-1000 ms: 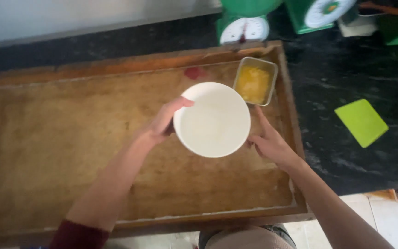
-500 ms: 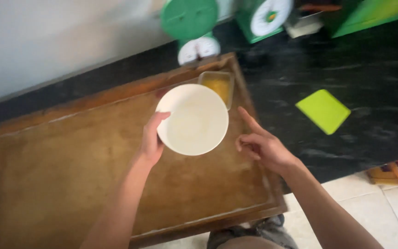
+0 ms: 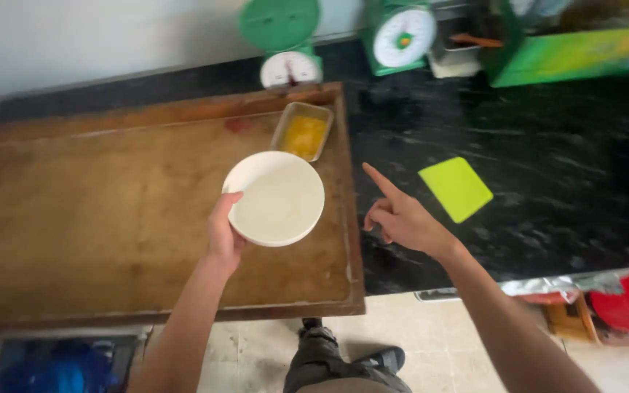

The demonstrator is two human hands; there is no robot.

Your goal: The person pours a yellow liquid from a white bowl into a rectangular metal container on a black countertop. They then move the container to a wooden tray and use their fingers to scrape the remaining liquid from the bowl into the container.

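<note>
Left hand (image 3: 223, 233) clamped on rim of round white bowl (image 3: 276, 197), near right edge of large wooden board (image 3: 96, 211). Right hand (image 3: 400, 217) empty, forefinger out, over black stone counter (image 3: 547, 196). Beyond bowl, small metal tray of yellow stuff (image 3: 302, 132) at board's far right corner.

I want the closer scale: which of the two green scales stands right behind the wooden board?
The left scale, with a round green pan, behind the board; the other scale stands farther right.

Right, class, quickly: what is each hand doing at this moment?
Left hand: closed on the rim of the white bowl, holding it over the wooden board.
Right hand: holds nothing, forefinger pointing, other fingers curled.
</note>
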